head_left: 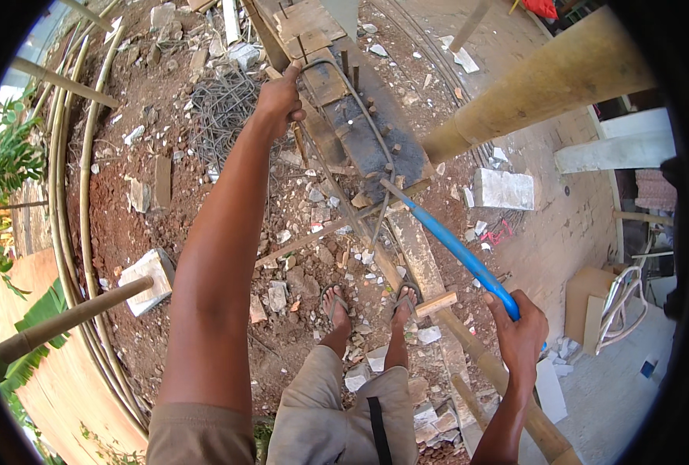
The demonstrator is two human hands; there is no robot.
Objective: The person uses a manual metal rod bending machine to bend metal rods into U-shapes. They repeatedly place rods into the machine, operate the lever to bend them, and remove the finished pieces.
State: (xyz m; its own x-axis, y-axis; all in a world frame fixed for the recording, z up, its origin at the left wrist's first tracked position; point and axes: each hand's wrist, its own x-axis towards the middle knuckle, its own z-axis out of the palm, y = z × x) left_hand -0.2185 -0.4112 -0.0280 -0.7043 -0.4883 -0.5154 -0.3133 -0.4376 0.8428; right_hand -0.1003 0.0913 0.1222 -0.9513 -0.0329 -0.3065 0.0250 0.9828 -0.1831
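In front of me stands a narrow wooden bench [357, 136] with a dark worn top and several short metal pegs. A thin steel rebar [364, 105] lies bent in a long loop along the pegs. My left hand [281, 101] is closed on the rebar at the bench's left edge, near its far bend. Over to the right, my right hand [521, 333] grips the lower end of a blue-handled bending bar [454, 243]. The bar's bare metal tip meets the rebar at the near end of the bench, beside a peg.
A tangle of thin wire [224, 112] lies left of the bench on rubble-strewn soil. A thick bamboo pole [538, 85] slants in at the right, above a white block [503, 190]. Another pole [81, 319] enters from the left. Planks and broken bricks surround my sandalled feet.
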